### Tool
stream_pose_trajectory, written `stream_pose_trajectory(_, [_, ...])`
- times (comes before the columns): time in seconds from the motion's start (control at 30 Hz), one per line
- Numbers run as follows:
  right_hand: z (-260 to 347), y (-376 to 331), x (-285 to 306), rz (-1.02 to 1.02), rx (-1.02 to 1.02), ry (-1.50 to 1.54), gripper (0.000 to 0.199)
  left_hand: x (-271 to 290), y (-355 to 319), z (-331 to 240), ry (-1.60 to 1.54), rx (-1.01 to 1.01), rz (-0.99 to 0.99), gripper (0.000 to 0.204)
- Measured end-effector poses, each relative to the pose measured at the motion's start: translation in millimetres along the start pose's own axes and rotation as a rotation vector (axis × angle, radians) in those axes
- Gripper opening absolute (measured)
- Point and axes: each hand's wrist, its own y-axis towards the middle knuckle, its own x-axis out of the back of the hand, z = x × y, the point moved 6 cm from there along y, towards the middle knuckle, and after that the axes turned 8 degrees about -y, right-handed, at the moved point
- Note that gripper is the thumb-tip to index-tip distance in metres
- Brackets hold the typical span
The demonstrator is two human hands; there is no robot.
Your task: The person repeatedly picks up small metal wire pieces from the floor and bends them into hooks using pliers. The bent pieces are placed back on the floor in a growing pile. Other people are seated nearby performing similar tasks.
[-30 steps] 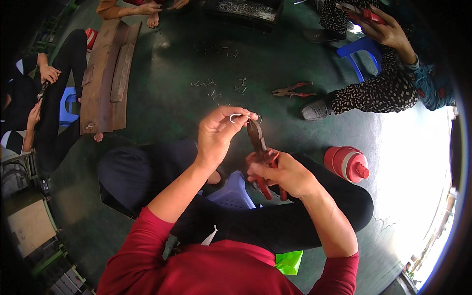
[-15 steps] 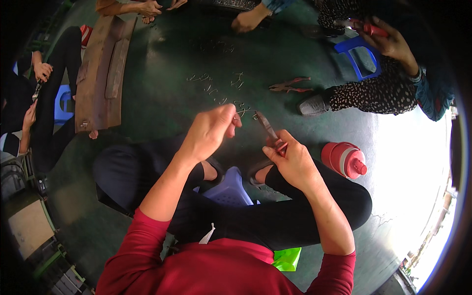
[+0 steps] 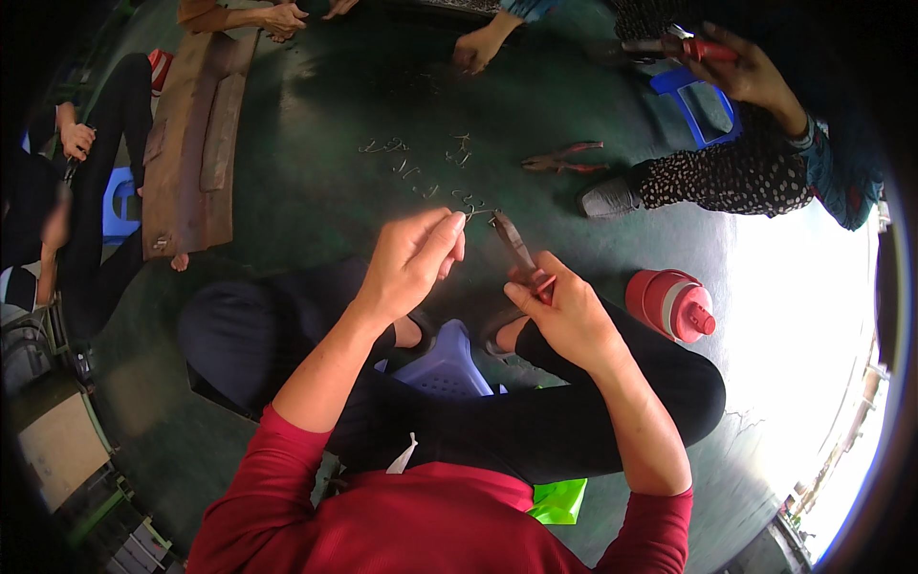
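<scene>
My left hand (image 3: 413,260) pinches a thin piece of metal wire (image 3: 483,210) that sticks out to the right from its fingertips. Wrapped around the red handles of a pair of pliers (image 3: 516,244) is my right hand (image 3: 572,311). The plier jaws point up and left, close to the free end of the wire; whether they grip it is too small to tell. On the dark green floor beyond my hands lie several short bent wire pieces (image 3: 406,170). A second pair of pliers (image 3: 562,158) with red handles rests on the floor farther right.
A red jug (image 3: 671,304) stands by my right knee. I sit on a purple-blue stool (image 3: 442,368). At the far left lies a long wooden board (image 3: 186,143). Around me other people work, one at the upper right holding red-handled pliers (image 3: 684,48) beside a blue stool (image 3: 698,105).
Both my hands have shifted only slightly, keeping hold of the wire and the pliers. The co-worker's pliers at the upper right have moved a little left.
</scene>
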Motion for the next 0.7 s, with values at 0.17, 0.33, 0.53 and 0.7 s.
stream_pose_trajectory(0.17, [-7,-4,5,-0.186,0.143,-0.146,0.027,-11,-7,13,-0.222,0.118,0.016,0.041])
stream_pose_trajectory(0.33, [-14,-8,8,-0.338,0.245,-0.337,0.028,-20,-10,20,-0.411,0.14,0.028,0.043])
stream_pose_trajectory(0.53, [-1,-15,13,-0.543,0.376,-0.694,0.029,-16,-11,25,-0.48,0.207,0.0,0.043])
stream_pose_trajectory(0.7, [-3,-7,10,-0.387,0.302,-0.423,0.026,-7,-5,19,-0.307,0.218,0.061,0.044])
